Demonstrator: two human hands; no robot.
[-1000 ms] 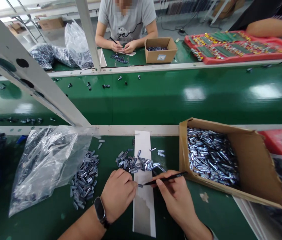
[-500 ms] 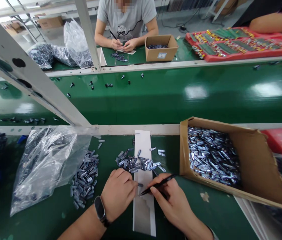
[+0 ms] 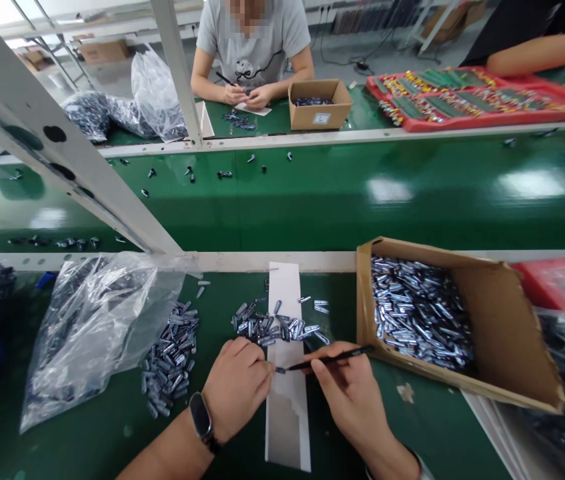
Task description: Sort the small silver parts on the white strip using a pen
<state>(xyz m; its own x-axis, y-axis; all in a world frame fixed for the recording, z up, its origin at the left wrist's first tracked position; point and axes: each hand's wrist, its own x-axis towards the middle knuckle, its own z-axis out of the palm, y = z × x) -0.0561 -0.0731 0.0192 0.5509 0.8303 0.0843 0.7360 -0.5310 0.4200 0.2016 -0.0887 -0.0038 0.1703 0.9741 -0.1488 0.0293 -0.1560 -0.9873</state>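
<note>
My left hand (image 3: 239, 377), with a dark band on its wrist, is closed on one small dark elongated part (image 3: 280, 370) over a white paper strip (image 3: 289, 440). Between the fingers of my right hand (image 3: 349, 387) is a slim black pen-like tool (image 3: 332, 359), held almost level. Its tip meets or nearly meets the right end of the small part; exact contact is too small to tell. Just beyond my hands, a loose pile of similar shiny parts (image 3: 257, 325) spreads across the strip and the green table. A larger heap (image 3: 169, 360) lies left of my left hand.
A cardboard box (image 3: 507, 320) of shiny parts stands at right, a clear plastic bag (image 3: 97, 313) at left. A white post (image 3: 87, 160) slants across the left. Beyond the rail runs a green belt (image 3: 302, 200) with scattered parts; a co-worker (image 3: 255, 60) sits across it.
My right hand has raised the tool's tip from the paper to the small part and laid the tool flatter. My left hand stays in place. The view has shifted slightly.
</note>
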